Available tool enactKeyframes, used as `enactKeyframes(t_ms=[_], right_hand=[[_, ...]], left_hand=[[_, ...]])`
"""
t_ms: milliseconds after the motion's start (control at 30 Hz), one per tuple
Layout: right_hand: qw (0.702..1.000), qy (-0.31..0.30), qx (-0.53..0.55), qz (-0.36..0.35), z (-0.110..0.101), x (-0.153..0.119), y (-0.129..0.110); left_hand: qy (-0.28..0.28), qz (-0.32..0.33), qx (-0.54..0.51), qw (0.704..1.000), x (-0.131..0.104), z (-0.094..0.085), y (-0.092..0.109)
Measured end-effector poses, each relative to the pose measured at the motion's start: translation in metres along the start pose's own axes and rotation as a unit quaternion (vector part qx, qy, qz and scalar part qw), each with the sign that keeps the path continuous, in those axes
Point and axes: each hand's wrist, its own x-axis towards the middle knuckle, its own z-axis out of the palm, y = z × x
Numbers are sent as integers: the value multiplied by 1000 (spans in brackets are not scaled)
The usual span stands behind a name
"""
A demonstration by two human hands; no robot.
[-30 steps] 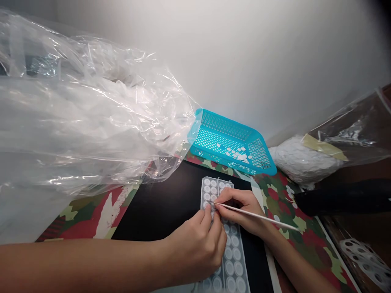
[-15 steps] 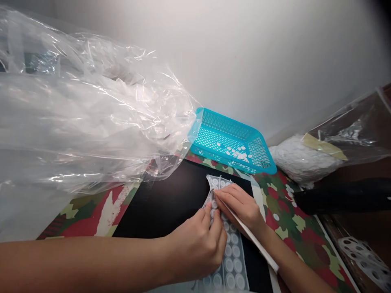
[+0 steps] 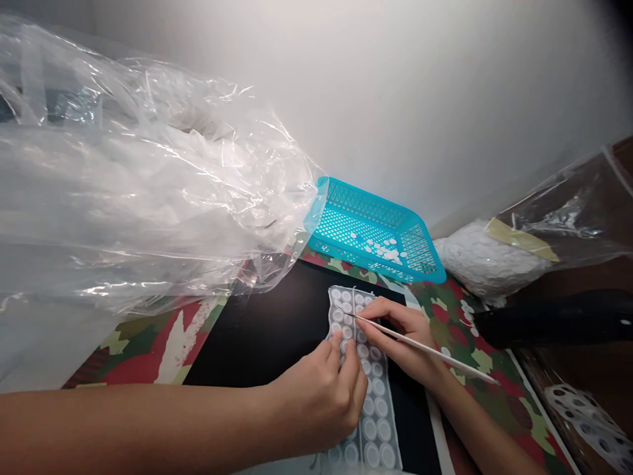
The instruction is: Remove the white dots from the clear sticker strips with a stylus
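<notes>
A pale strip (image 3: 370, 389) with columns of round white discs lies on a black mat (image 3: 267, 330). My left hand (image 3: 329, 389) rests on its left part, fingertips pressed together on the strip; what they pinch, if anything, is too small to make out. My right hand (image 3: 400, 330) holds a thin white stick (image 3: 435, 351) with a dark, fine tip. That tip is at the strip's upper part, over the discs near the middle line.
Behind the mat stands a blue basket (image 3: 366, 218) with several white discs. A large clear bag (image 3: 148, 198) fills the left. At the right are a bag of white pieces (image 3: 489, 257), a black object (image 3: 554, 320) and loose discs on the patterned cover (image 3: 475, 356).
My right hand has shifted slightly right, and the stick has swung to point further right at its back end. The strip's top left corner, raised before, now lies flatter. My left hand stays put.
</notes>
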Motion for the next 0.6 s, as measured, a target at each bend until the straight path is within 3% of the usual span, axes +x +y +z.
enactKeyframes(t_ms=[200, 433, 600], right_hand=[[1000, -18, 17, 18, -2, -2, 6], [999, -25, 25, -25, -8, -7, 14], [999, -13, 23, -39, -8, -9, 18]], left_hand=[[-5, 3, -1, 1000, -1, 1, 1], [-51, -40, -16, 998, 3, -5, -2], [-40, -34, 24, 998, 5, -8, -2]])
